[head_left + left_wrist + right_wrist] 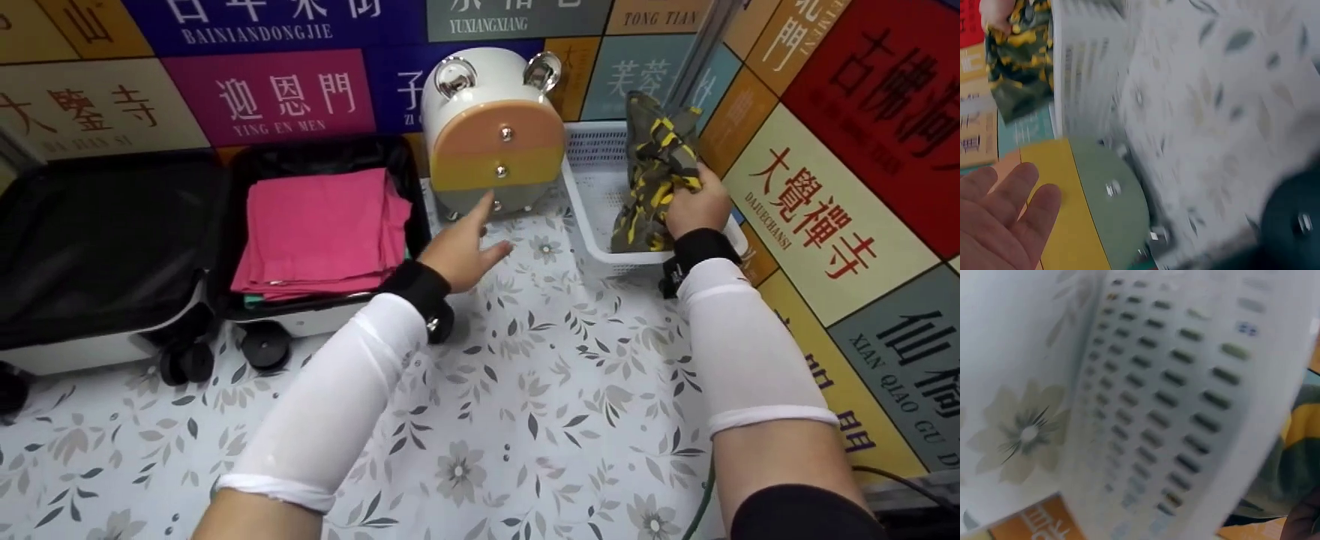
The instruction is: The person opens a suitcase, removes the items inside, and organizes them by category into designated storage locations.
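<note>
My right hand (697, 206) grips a camouflage cloth (656, 169) of green, yellow and black, lifted over the white slatted basket (592, 195). The same cloth (1019, 62) hangs at the top left of the left wrist view, beside the basket (1086, 73). My left hand (465, 244) is open, fingers spread and straight, just in front of a small round drawer unit (491, 131) with orange, yellow and green fronts. Its fingers (1013, 194) hover near the yellow and green drawer fronts (1095, 208). The right wrist view is filled by the basket wall (1185, 399).
An open suitcase (112, 240) lies at the left, with folded pink cloth (322, 229) in its right half. A floral sheet (540, 405) covers the surface. Colourful sign panels (840, 165) wall in the back and right side.
</note>
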Tool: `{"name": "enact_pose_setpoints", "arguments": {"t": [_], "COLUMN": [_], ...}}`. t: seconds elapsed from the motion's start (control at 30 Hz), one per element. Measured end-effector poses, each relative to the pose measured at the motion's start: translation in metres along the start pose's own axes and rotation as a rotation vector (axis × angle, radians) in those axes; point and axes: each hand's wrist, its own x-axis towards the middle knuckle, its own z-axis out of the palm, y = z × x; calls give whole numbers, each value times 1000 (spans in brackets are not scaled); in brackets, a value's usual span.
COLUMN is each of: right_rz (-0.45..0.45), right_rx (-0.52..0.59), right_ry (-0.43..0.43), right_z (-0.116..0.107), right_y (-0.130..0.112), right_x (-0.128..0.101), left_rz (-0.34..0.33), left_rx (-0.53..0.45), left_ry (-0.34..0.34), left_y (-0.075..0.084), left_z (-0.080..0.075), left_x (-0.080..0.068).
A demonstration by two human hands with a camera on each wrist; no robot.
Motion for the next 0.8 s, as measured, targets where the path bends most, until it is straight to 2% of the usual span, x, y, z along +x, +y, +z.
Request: {"name": "enact_pose_setpoints", "arguments": {"t": [0.1, 0.2, 0.3, 0.33, 0.37, 0.43, 0.57, 0.63, 0.7, 0.8], "right_rz": [12, 47, 85, 108, 128, 173, 196, 163, 129, 69], "right_rx": [116, 354, 581, 635, 625, 486, -37, -227, -333, -431], "right_ry": [-24, -87, -160, -179, -188, -212, -260, -269, -246, -240], "right_z": [-6, -14, -21, -24, -26, -30, -31, -27, -25, -23], "right_y": [-8, -19, -19, -16, -11, 0, 24, 31, 33, 36], "right_x": [2, 4, 9, 11, 13, 16, 23, 24, 23, 22], "left_rz": [-53, -101, -146, -162, -183, -224, -333, -389, -438, -508], "left_rx": [-31, -45, -28, -18, -4, 34, 93, 117, 138, 162], "left_ry": [76, 151, 199, 212, 221, 235, 259, 277, 296, 300], "left_y": [-29, -58, -80, -86, -92, -105, -131, -145, -156, -168], "left_z": [-22, -42, -58, -63, -67, -75, -87, -91, -94, -97], "left_x": [-11, -23, -37, -41, -46, -55, -72, -80, -86, -91]}}
